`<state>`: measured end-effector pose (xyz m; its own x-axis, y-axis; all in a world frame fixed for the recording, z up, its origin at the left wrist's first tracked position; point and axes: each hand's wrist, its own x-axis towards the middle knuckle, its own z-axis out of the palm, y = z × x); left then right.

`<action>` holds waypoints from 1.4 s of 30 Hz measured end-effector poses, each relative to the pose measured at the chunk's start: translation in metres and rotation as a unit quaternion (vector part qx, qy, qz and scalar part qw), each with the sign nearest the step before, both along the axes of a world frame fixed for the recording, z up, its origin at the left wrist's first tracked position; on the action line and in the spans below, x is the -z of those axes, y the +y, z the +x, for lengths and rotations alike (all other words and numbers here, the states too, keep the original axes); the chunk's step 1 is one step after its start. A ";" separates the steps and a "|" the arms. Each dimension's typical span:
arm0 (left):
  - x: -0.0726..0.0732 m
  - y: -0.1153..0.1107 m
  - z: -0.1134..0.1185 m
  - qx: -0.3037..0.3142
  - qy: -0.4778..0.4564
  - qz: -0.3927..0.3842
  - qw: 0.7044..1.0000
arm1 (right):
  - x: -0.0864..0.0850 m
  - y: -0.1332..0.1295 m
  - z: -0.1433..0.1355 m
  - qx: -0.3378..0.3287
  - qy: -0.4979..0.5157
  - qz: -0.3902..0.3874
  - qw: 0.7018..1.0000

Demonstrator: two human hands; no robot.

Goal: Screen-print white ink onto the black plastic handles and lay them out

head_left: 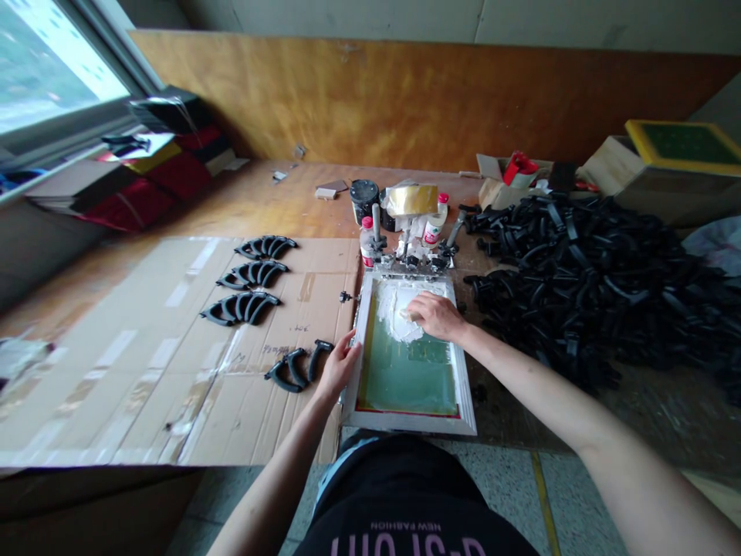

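Observation:
A screen printing frame (468,421) with a green mesh lies in front of me, clamped at its far end. Thick white ink (399,328) is smeared over the upper part of the mesh. My right hand (438,315) is closed around a small pale squeegee (412,315), mostly hidden by the fingers, in that ink. At the frame's left edge, my left hand (340,364) grips the rim. Just left of it, several curved black plastic handles (288,369) lie on flattened cardboard (174,417).
More black handles (255,272) stand in rows on the cardboard. A large heap of black parts (573,278) covers the right side. Behind the frame are the hinge clamp (411,262), bottles with red caps (434,224) and a dark tub (364,201).

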<state>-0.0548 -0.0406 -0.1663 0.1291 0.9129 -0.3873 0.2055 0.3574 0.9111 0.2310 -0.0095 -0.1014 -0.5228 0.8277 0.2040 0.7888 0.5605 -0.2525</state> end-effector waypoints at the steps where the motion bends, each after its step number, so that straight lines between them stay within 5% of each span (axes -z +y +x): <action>1: 0.000 0.000 0.000 -0.001 0.000 0.001 1.000 | 0.005 -0.003 -0.002 -0.001 0.004 0.020 1.000; 5: -0.003 0.000 -0.001 -0.004 -0.001 -0.003 1.000 | 0.016 -0.014 -0.005 -0.035 0.023 0.019 0.999; 9: -0.017 0.000 0.000 0.001 -0.018 -0.009 1.000 | -0.002 0.018 -0.004 0.057 0.055 -0.009 0.997; 13: -0.056 0.001 0.000 -0.009 -0.041 0.007 0.999 | -0.027 0.061 0.011 0.195 0.035 0.017 0.980; 17: -0.100 0.015 0.006 -0.024 -0.119 0.005 0.993 | -0.034 0.063 0.060 0.342 0.053 0.086 0.934; 20: -0.126 0.036 0.021 -0.071 -0.205 0.082 0.973 | -0.018 0.040 0.086 0.397 0.045 0.067 0.914; 25: -0.145 0.063 0.043 -0.079 -0.243 0.153 0.955 | 0.033 0.000 0.054 0.247 0.026 -0.003 0.969; 28: -0.126 0.051 0.051 -0.109 -0.234 0.091 0.962 | 0.048 -0.014 0.020 0.180 0.002 -0.049 0.982; 32: -0.076 -0.001 0.060 -0.015 -0.209 -0.162 0.964 | 0.036 -0.038 -0.029 0.214 0.020 -0.050 0.975; 36: -0.038 -0.041 0.044 -0.053 -0.204 -0.236 0.949 | 0.025 -0.062 -0.061 -0.001 0.038 -0.074 0.997; 38: -0.024 -0.046 0.012 -0.098 -0.170 -0.221 0.956 | 0.027 -0.064 -0.041 -0.039 0.036 -0.093 0.994; 42: 0.016 -0.046 -0.089 -0.252 -0.009 -0.191 0.949 | 0.038 -0.055 0.076 0.243 -0.024 -0.063 0.968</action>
